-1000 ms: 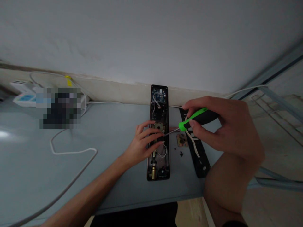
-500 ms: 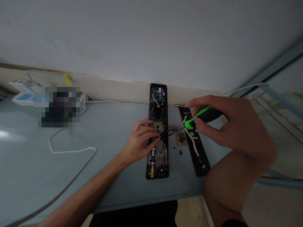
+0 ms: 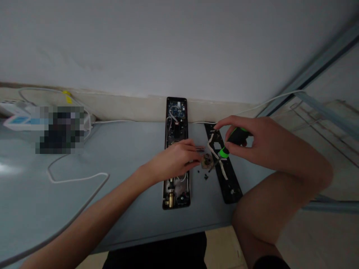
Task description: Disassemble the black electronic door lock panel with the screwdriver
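My left hand (image 3: 178, 158) reaches across a long black lock housing (image 3: 175, 203), its fingers drawn together. Its fingertips are at the left edge of a small square plate (image 3: 207, 161); whether they touch it or pinch something small, I cannot make out. In my right hand (image 3: 252, 136) is a screwdriver (image 3: 238, 136) with a green and black handle. The shaft slants down to the left, its tip close to the square plate. The opened housing shows a circuit board (image 3: 178, 109), white wires and a brass cylinder (image 3: 171, 200); my left hand covers its middle.
A black panel (image 3: 232, 190) with a white strip lies right of the housing. Several small dark screws (image 3: 206, 177) lie below the square plate. A white cable (image 3: 84, 179) winds over the left of the table, near a blurred-out object (image 3: 61, 130). A wall stands behind.
My left hand has moved right, from inside the housing to the square plate. The screwdriver has moved away from the housing, its tip lower. The whole view has shifted slightly.
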Demonstrator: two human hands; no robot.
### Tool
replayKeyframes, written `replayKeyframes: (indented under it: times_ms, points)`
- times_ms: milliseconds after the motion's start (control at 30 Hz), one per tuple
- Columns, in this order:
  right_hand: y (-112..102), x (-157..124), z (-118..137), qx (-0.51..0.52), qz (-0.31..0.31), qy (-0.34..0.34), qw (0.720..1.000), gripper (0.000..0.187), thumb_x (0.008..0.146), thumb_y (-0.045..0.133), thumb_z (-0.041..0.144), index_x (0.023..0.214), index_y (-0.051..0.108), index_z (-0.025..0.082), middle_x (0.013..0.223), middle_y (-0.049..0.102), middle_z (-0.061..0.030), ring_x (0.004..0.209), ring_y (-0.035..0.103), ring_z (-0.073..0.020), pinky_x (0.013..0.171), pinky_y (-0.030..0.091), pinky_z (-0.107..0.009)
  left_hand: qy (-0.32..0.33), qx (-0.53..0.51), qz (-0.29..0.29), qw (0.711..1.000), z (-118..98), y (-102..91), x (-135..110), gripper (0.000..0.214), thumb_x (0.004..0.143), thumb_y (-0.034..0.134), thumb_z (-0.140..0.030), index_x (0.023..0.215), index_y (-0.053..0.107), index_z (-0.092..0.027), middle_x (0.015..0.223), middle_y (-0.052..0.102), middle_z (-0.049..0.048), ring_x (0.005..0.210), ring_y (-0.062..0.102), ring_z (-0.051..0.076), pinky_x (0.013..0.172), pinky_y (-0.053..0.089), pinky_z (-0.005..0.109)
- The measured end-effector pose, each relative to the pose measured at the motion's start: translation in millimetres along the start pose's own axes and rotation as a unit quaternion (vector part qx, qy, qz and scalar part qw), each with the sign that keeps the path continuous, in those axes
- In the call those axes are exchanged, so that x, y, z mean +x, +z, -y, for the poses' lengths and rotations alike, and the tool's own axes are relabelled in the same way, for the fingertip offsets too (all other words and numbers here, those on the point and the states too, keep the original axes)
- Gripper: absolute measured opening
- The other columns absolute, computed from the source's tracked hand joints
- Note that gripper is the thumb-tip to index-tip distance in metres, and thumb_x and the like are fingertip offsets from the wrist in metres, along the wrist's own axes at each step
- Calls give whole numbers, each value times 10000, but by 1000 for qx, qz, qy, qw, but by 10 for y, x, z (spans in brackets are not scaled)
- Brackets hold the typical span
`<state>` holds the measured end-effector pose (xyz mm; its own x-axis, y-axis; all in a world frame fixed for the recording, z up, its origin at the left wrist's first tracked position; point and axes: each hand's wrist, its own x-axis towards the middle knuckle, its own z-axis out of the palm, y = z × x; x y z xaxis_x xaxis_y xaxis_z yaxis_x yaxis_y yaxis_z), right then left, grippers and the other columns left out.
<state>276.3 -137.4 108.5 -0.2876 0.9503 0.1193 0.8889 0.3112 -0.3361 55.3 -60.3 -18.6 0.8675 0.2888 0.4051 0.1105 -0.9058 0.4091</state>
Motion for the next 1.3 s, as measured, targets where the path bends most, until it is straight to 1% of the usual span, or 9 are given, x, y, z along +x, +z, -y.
replayKeyframes:
  times_ms: [100,233,300,467,667,833,1067,1200,1300]
  points:
    - [-8,-35,-85,-7,15,16,1000,306,835,622,227,1127,710,244,787,744,24,548,577,-112,573,415,-256,-10,35,76,996,26,46,208,152,881,700,-91,812,758,-214,783,709,45,909,672,251,777,560,344]
    - [-37,-82,-194,11,20,46,999,307,814,621,223,1108,710,235,756,723,25,602,611,-129,591,416,-257,-18,77,167,983,80,236,387,221,800,685,-6,740,734,-212,833,715,51,852,704,240,748,558,329]
    - [-56,-106,-229,16,13,51,998,304,808,623,223,1098,713,239,754,723,26,617,622,-135,599,418,-260,-13,91,197,976,101,355,439,260,764,650,31,729,734,-212,858,729,48,810,710,224,709,549,310]
    - [-88,-153,-252,15,6,45,999,319,811,630,216,1119,707,246,808,747,18,636,621,-142,622,409,-274,-5,110,230,967,115,546,481,286,712,622,75,697,737,-187,706,720,59,729,704,243,647,538,316]
    - [-94,-153,-279,18,11,44,999,314,827,644,241,1136,697,248,866,740,11,683,603,-139,660,391,-278,-12,105,250,962,85,501,505,279,711,645,86,711,745,-174,707,736,63,724,719,235,684,559,311]
    - [-82,-141,-294,19,14,55,998,327,843,646,275,1167,686,256,875,725,17,680,575,-126,683,374,-279,-58,150,315,935,-25,367,570,334,792,590,95,883,789,-157,918,780,108,924,749,243,816,578,310]
    - [-61,-119,-280,30,22,61,997,325,843,645,250,1165,682,273,870,719,33,660,565,-110,703,379,-278,-72,159,329,928,-142,288,610,309,849,594,73,908,797,-152,967,786,110,961,751,238,864,571,311]
    - [-51,-114,-274,27,21,55,998,343,847,648,249,1188,675,270,855,714,32,646,560,-109,692,377,-279,-59,157,298,940,-139,295,564,308,840,581,90,877,784,-139,948,781,120,955,746,241,892,568,330]
    - [-50,-102,-254,26,21,52,998,348,848,649,242,1194,676,264,856,716,29,645,561,-110,692,382,-278,-40,145,259,954,-104,290,502,344,817,564,115,946,778,-122,1019,774,147,1037,735,268,948,566,367]
